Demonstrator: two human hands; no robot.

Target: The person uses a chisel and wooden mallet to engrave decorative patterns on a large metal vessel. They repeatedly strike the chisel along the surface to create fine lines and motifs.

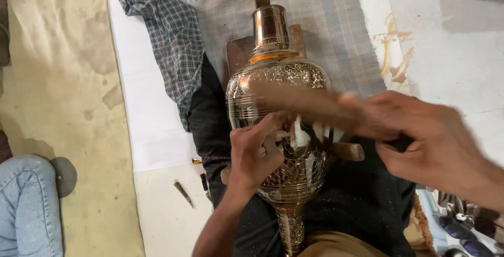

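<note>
An engraved, shiny metal vase (pixel 278 78) lies across my lap, neck pointing away, resting on a wooden support (pixel 239 52). My left hand (pixel 257 152) presses against the vase's middle, fingers pinched on a small tool I cannot make out clearly. My right hand (pixel 425 136) grips a wooden mallet (pixel 299 99), blurred by motion, just above the vase's belly near my left fingers. A wooden peg (pixel 349 152) sticks out to the right under the vase.
A checked cloth (pixel 168 36) lies to the left over a dark fabric (pixel 210 126). A striped grey mat (pixel 336 26) is beneath. Small metal tools (pixel 184 194) lie on white sheeting. Another person's jeans-clad knee (pixel 26 204) is at bottom left.
</note>
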